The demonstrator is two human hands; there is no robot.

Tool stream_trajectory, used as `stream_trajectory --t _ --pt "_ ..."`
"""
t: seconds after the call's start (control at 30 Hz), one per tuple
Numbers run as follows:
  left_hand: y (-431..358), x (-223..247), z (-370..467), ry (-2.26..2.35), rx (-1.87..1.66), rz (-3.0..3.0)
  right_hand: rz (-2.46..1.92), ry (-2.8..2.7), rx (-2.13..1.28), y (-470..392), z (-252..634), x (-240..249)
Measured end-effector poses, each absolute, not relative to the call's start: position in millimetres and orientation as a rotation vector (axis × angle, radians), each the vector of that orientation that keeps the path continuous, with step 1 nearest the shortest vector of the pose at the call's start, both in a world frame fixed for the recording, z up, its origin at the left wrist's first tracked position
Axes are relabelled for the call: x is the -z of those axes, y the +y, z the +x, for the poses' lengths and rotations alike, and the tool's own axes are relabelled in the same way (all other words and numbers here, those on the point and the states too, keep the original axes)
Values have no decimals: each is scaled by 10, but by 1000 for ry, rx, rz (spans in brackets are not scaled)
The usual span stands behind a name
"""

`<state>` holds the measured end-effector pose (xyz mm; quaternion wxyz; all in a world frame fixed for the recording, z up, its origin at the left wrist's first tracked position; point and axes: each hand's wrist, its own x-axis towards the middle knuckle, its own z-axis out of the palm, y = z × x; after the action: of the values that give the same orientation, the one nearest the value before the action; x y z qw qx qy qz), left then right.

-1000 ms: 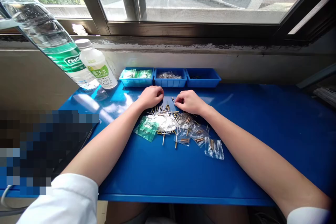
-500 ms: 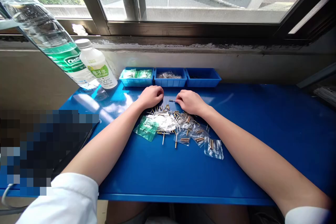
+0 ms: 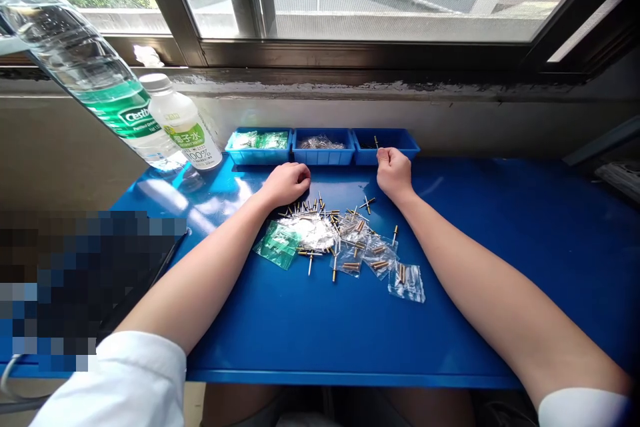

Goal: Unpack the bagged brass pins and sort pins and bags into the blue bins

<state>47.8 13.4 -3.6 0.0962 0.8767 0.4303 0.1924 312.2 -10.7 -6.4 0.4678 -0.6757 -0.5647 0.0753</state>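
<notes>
My right hand point(image 3: 395, 173) is closed at the front edge of the right blue bin point(image 3: 411, 148). It pinches a small metal pin point(image 3: 377, 141) with a gold-coloured part, whose tip rises above the fingers over the bin. My left hand point(image 3: 287, 185) rests on the table with its fingers curled; whatever they may hold is hidden. Just in front of it lies a pile of similar loose pins point(image 3: 305, 207). Among them are a green zip bag point(image 3: 279, 245) and clear zip bags point(image 3: 407, 282), some with brass-coloured pieces inside. Two pins cross point(image 3: 367, 204) near my right wrist.
The left bin point(image 3: 259, 155) holds green bags, and the middle bin point(image 3: 324, 155) holds clear ones. A white bottle point(image 3: 187, 123) and a large water bottle point(image 3: 95, 73) stand at the back left. A dark, pixelated object point(image 3: 125, 267) lies left on the blue table point(image 3: 310, 333).
My right hand has moved from beside the pile back and right to the right bin, carrying the pin. The crossed pins it covered now show. My left hand has stayed in place.
</notes>
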Motion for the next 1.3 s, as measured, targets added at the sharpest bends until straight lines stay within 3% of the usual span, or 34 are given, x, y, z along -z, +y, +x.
stream_trajectory --t 0.57,0.97,1.3 --pt "124 26 482 1297 -546 2601 -1721 -1284 -153 -86 3147 80" --pt "139 47 478 1293 -560 2613 -1264 -1880 -1219 -219 3278 -191" --pt "153 70 466 1272 -589 2612 -1349 -2216 -1155 -179 3399 -286"
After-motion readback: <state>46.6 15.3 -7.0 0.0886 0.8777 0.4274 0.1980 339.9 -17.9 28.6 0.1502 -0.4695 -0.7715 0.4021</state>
